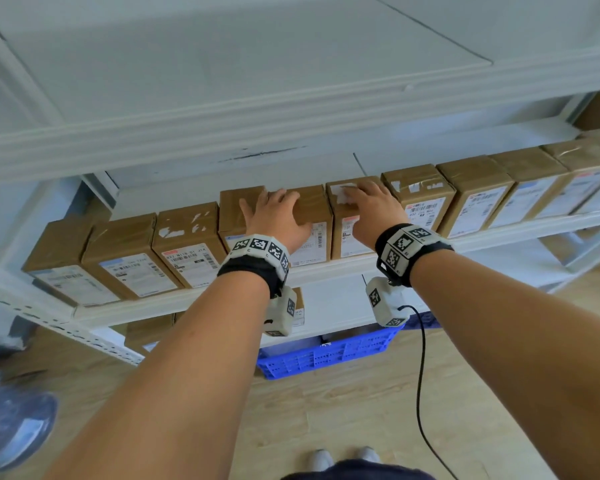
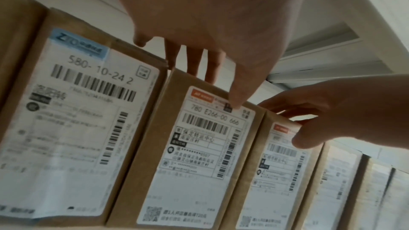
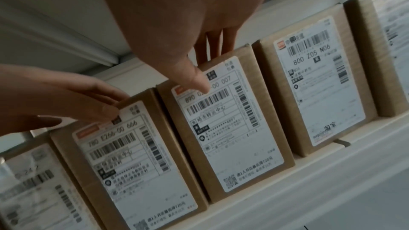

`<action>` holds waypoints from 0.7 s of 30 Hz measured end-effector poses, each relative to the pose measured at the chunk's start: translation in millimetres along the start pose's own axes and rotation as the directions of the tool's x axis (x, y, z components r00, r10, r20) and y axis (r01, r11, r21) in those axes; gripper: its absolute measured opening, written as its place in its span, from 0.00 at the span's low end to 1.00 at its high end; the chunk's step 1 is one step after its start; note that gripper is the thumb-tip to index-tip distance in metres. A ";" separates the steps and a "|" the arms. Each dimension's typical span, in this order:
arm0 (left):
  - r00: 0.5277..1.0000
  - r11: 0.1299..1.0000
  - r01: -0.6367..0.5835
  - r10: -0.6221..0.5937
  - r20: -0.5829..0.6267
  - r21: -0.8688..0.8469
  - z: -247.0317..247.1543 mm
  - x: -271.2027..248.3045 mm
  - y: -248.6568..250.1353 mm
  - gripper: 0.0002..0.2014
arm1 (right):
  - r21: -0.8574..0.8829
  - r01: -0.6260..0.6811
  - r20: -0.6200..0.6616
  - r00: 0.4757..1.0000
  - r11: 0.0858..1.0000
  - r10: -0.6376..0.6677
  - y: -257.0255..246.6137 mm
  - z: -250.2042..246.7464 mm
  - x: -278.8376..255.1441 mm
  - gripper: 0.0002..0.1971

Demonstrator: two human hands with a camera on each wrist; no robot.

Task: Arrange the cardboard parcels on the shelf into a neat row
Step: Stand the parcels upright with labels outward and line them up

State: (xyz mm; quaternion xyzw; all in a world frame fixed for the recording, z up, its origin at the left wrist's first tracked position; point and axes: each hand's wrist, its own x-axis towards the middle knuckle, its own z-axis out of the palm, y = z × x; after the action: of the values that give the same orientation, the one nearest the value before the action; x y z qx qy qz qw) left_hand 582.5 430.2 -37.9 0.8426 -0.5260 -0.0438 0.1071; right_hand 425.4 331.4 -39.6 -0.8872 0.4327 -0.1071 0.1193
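Several brown cardboard parcels with white shipping labels stand side by side on a white shelf (image 1: 326,266). My left hand (image 1: 274,216) (image 2: 221,50) lies on the parcel labelled 780 (image 1: 314,202) (image 2: 199,146) (image 3: 124,155), with fingers flat on its top and the thumb on its front label. Its outer edge reaches over the blue-labelled parcel (image 1: 232,209) (image 2: 77,111) to the left. My right hand (image 1: 371,209) (image 3: 199,69) rests the same way on the neighbouring parcel labelled 890 (image 1: 343,237) (image 2: 276,163) (image 3: 232,128). Both hands hold nothing.
More parcels continue left (image 1: 187,237) and right (image 1: 420,188) along the shelf. The shelf board above (image 1: 222,133) hangs low over the parcel tops. A blue crate (image 1: 326,351) sits on the floor below, and a black cable (image 1: 420,375) hangs from my right wrist.
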 end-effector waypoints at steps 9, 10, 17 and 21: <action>0.994 0.994 -0.107 0.107 -0.024 0.005 -4.9 22.4 61.1 0.33 | 0.013 -0.037 -0.028 0.999 0.999 0.038 43.5 -26.0 3.2 0.38; 0.994 0.994 -0.112 0.112 -0.013 -0.001 -2.9 25.4 72.2 0.34 | 0.001 -0.047 -0.019 0.999 0.999 0.047 53.1 -30.6 4.8 0.38; 0.989 0.992 -0.126 0.126 0.073 -0.004 25.2 44.9 156.2 0.37 | -0.157 -0.029 0.088 0.995 0.987 0.043 132.2 -58.0 20.0 0.44; 0.986 0.989 -0.141 0.135 0.103 0.055 37.4 56.7 194.0 0.36 | -0.237 0.011 0.130 0.991 0.971 0.020 180.3 -65.6 34.6 0.43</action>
State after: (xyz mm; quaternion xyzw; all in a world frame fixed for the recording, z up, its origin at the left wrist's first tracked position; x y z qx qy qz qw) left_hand 430.4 292.2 -28.1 0.8039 -0.5888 -0.0614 0.0576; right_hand 293.2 188.4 -29.3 -0.8992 0.4356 0.0043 0.0409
